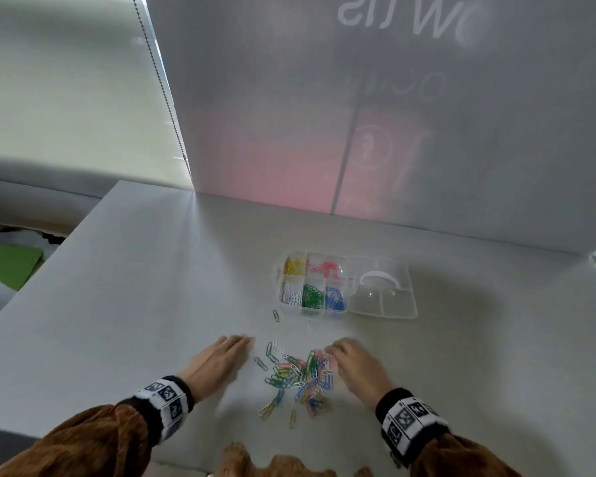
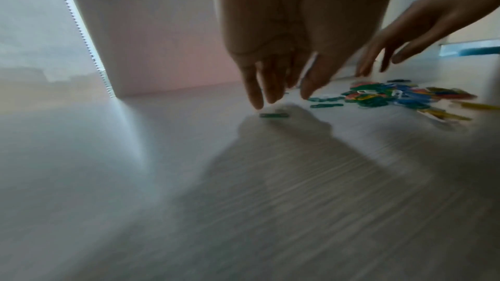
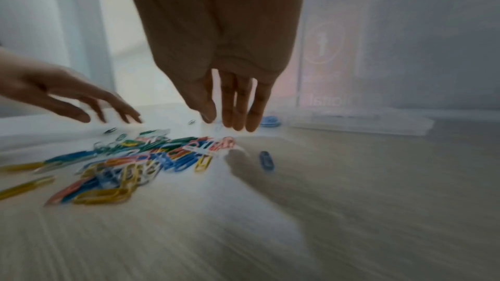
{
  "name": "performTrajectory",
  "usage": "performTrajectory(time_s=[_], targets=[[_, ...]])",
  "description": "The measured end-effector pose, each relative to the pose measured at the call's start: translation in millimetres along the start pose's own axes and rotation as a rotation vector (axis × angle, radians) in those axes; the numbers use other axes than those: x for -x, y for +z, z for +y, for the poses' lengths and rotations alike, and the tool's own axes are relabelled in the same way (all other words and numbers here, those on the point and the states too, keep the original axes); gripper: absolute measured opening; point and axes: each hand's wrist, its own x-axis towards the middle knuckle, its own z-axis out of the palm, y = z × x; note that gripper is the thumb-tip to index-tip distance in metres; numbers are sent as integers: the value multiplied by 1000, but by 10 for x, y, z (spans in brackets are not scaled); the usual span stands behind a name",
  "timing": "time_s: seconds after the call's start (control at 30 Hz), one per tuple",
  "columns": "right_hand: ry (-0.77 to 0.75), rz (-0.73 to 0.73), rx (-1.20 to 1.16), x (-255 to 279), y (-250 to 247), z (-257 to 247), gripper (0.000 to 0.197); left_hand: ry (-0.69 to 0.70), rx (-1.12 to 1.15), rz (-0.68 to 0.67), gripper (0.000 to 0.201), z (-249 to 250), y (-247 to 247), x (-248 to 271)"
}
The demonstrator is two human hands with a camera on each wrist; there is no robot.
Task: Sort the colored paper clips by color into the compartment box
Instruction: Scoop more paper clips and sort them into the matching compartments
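Nearest you, brown sleeves and wrist bands with black-and-white markers frame a pale table (image 1: pixel 124 277). Your left hand (image 1: pixel 217 361) hovers left of a loose pile of mixed paper clips (image 1: pixel 298 376), fingers straight and relaxed, holding nothing. Your right hand (image 1: pixel 355 363) hovers at the pile's right edge, fingers also extended and empty, though motion blur softens both hands. The pile lies between your hands, so either can reach it; the right hand looks slightly closer to the dense part. The left wrist view shows what the head view barely does: a single green clip (image 2: pixel 273 115) lying flat just under your left fingertips (image 2: pixel 255 102), its long axis running left to right. The right wrist view shows a lone blue clip (image 3: pixel 266 161) just right of the pile, near your right fingertips (image 3: pixel 238 124), its long axis pointing away from you. Farther off, past the pile and slightly right, sits the clear compartment box (image 1: pixel 315 306), its lid (image 1: pixel 386 294) open to the right. It already holds yellow, pink, white, green and blue clips in separate compartments. One stray clip (image 1: pixel 276 315) lies just short of the box.
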Motion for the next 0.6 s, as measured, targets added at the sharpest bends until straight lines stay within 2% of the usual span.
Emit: performTrajectory(time_s=[0.07, 0.13, 0.2, 0.3, 0.4, 0.43, 0.53, 0.6], targets=[[138, -93, -31, 12, -52, 35, 53, -189, 91, 17, 69, 72, -43, 1], [227, -187, -35, 23, -25, 6, 69, -293, 78, -52, 74, 171, -61, -56], [226, -219, -10, 39, 37, -131, 80, -293, 26, -112, 84, 390, -71, -158], [169, -171, 78, 31, 127, -370, 76, -214, -63, -178, 89, 771, -6, -320], [183, -83, 23, -97, 170, -444, 68, -140, -149, -196, 92, 957, 60, -527], [190, -52, 3, -161, 173, -446, 61, -139, -136, -183, 88, 987, 49, -603], [208, 4, -67, -261, 122, -444, 37, -193, 38, -131, 55, 1014, 26, -779], [235, 18, -166, -300, 99, -397, 24, -238, 140, -120, 46, 975, 5, -840]])
